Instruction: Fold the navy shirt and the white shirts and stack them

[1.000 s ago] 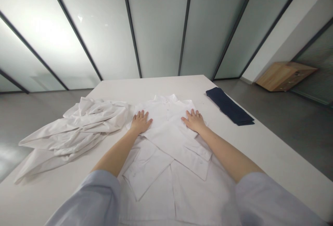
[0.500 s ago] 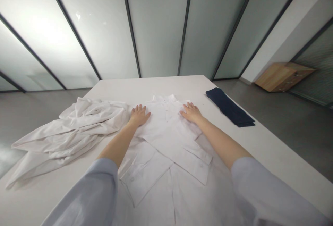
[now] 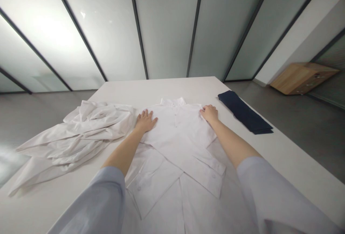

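Head view: hands [image 3: 145,121] [image 3: 209,114] on white shirt [image 3: 172,147]

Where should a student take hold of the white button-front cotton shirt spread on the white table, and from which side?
Grip the white shirt at its two shoulders, coming down from above, where the left hand and right hand rest: they lie flat either side of the collar, whereas the crossed sleeves could slide loose.

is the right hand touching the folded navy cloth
No, the right hand is on the edge of the white shirt, apart from the folded navy cloth lying beside it.
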### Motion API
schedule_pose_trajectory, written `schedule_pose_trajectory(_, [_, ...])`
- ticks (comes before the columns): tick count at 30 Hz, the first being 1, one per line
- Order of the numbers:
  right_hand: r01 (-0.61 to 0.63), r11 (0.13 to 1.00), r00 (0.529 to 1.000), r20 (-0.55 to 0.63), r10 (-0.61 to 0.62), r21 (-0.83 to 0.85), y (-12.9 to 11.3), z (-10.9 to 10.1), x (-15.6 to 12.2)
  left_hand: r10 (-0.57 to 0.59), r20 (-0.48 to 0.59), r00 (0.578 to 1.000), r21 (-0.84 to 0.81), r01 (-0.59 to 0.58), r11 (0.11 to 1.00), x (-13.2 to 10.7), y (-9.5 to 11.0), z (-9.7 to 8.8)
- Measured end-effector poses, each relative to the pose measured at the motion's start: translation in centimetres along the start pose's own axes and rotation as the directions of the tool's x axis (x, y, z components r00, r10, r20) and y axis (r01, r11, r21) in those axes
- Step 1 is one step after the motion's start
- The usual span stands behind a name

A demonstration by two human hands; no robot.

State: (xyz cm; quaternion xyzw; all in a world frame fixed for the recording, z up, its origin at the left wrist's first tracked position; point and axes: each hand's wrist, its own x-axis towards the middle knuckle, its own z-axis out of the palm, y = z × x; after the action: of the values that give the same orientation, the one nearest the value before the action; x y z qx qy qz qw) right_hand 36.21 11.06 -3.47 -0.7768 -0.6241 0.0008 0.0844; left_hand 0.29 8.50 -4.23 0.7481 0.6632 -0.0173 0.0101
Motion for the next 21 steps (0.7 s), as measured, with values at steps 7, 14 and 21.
schedule_pose_trajectory(7, [-0.068, 0.998, 0.991, -0.113, 0.070, 0.018, -0.6, -0.3, 0.3, 0.014, -0.046, 0.999, 0.051, -0.012, 0.999, -0.1, 0.5, -1.1])
schedule_pose_trajectory(14, [0.220, 0.969, 0.972, -0.107, -0.208, 0.114, -4.4, 0.0, 1.8, -0.011, -0.173, 0.985, -0.041, 0.004, 0.999, 3.2, 3.0, -3.4])
schedule_pose_trajectory(21, [0.167, 0.981, 0.982, 0.076, -0.175, 0.101, -7.0, 0.7, 3.5, -0.008, -0.136, 0.991, -0.184, -0.017, 0.983, 7.7, 3.6, -1.8])
